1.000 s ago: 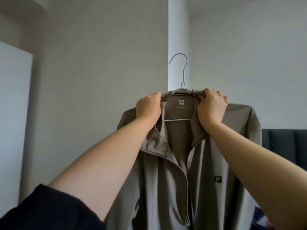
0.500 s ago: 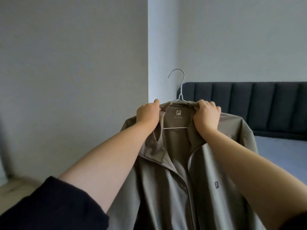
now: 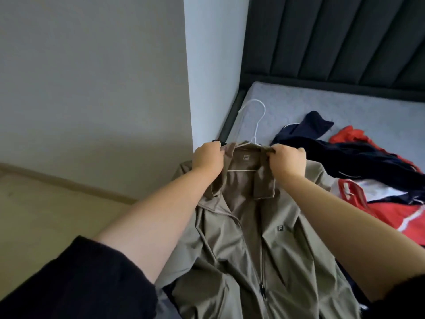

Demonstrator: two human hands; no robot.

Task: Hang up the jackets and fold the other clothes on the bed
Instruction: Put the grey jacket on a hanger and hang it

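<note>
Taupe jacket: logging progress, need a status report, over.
Left hand and right hand each grip the taupe jacket collar. Jacket on white wire hanger, not yet hung up. Navy and red clothes heaped on bed beside it, unfolded.

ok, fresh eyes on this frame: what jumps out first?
The taupe jacket fills the centre on a white wire hanger, with the left hand and right hand each gripping its collar. To its right, a heap of navy and red clothes lies on the bed, with a dark padded headboard behind.
</note>
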